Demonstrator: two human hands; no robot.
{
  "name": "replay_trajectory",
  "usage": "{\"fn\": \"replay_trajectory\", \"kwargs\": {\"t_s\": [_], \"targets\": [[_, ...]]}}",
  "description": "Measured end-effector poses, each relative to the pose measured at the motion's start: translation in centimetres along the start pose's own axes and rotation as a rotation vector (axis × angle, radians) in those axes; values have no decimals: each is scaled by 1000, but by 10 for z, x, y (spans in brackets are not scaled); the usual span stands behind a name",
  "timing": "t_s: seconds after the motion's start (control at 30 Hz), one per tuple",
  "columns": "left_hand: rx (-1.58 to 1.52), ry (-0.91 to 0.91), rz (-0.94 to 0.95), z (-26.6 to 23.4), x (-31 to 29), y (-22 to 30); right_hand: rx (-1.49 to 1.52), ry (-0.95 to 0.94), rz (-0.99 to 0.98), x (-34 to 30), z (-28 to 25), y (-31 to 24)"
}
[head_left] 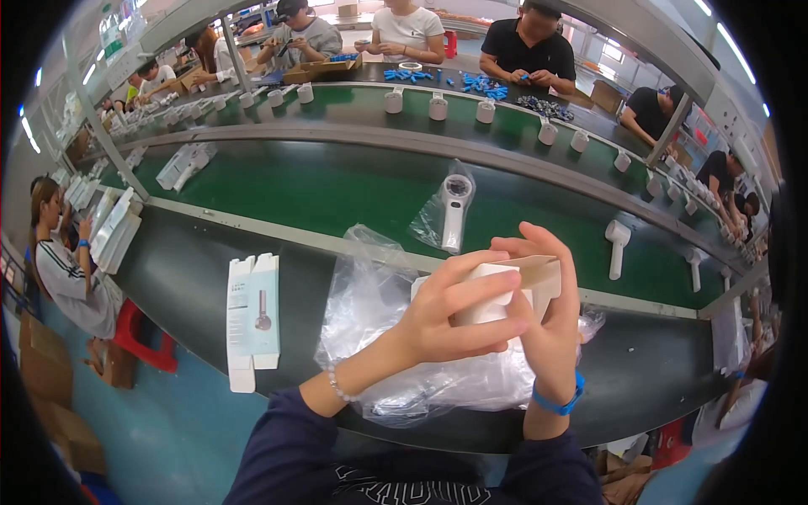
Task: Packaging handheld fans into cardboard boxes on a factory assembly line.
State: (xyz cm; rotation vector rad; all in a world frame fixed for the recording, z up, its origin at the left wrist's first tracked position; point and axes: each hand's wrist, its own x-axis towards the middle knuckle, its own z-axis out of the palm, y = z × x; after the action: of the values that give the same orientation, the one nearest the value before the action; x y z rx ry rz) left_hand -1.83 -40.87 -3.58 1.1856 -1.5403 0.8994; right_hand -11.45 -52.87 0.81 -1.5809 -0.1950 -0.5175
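Note:
Over the bench in front of me, I hold a small white carton (539, 278) between both hands, one of its ends open with flaps showing. My left hand (454, 307) grips it from the left, fingers bent across its white face. My right hand (551, 328) wraps around its right side, fingertips at the far edge. Beneath the hands lies a crumpled clear plastic bag (362, 303); its contents are partly hidden. To the left, flattened white and pale blue cartons (252, 316) with a printed picture rest on the dark bench.
Beyond the metal rail, a white handheld device (455, 210) in a clear bag lies on the green conveyor belt (337, 181). Another white device (617, 248) is farther right. White round parts (438, 108) line the far belt. Several people work around the line. A red stool (143, 337) stands left.

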Motion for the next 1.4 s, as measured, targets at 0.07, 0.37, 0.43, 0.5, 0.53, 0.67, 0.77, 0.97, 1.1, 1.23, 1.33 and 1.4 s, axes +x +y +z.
{"fn": "replay_trajectory", "kwargs": {"t_s": [0.07,0.37,0.43,0.5,0.53,0.67,0.77,0.97,1.1,1.23,1.33,1.4], "targets": [[-44,17,-10,0,3,0,28,17,-52,-4,4,-3],[-40,41,-42,-20,13,-6,504,-353,84,11,-21,9],[-72,54,-69,-21,13,-6,484,-349,78,13,-19,18],[-103,69,-96,-22,13,-6,464,-346,72,14,-17,18],[-69,52,-101,-23,14,-4,496,-327,93,13,-16,16],[20,20,-181,-20,18,2,354,-305,7,13,-13,13],[-68,40,-146,-19,17,-3,254,-215,-44,9,-7,6],[-58,22,-191,-16,19,-9,225,-97,-23,14,-7,3],[-61,-71,-62,-14,11,-25,97,-73,-65,14,-8,7],[-60,-64,-37,-13,7,-30,34,-91,-91,15,-11,5],[-92,-92,-53,-16,8,-29,185,-125,5,16,-22,-1],[-123,-52,-111,-13,6,-25,260,-133,42,17,-28,4]]}}
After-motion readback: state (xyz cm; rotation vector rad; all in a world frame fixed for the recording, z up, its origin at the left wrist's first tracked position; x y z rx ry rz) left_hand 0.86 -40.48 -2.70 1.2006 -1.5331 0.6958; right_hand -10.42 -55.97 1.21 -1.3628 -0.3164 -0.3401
